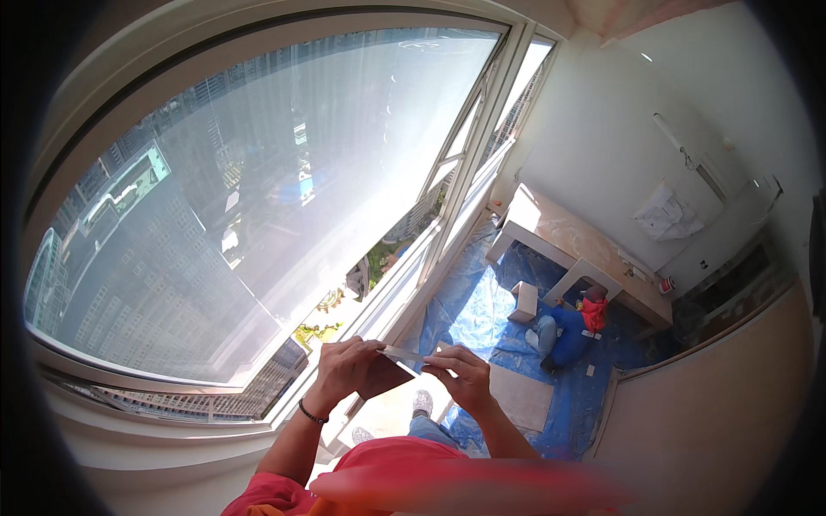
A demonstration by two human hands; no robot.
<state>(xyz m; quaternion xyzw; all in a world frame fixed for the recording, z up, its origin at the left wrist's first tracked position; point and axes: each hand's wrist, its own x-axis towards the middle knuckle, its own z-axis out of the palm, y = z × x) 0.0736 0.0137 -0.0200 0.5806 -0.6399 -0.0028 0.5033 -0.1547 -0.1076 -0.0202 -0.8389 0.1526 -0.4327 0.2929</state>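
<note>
My left hand, with a dark beaded bracelet at the wrist, is closed on a dark brown, square-cornered sheet that looks like sandpaper. A thin pale strip runs from its fingers across to my right hand. The thumb and fingers of that hand pinch the strip's other end. Whether strip and sheet are one piece I cannot tell. Both hands are held up in front of my red shirt, beside the window.
A large tilted window pane fills the left, with a gap high above the street. Blue plastic sheeting covers the floor. A person in blue crouches beside a long wooden bench. A pale board lies below my right hand.
</note>
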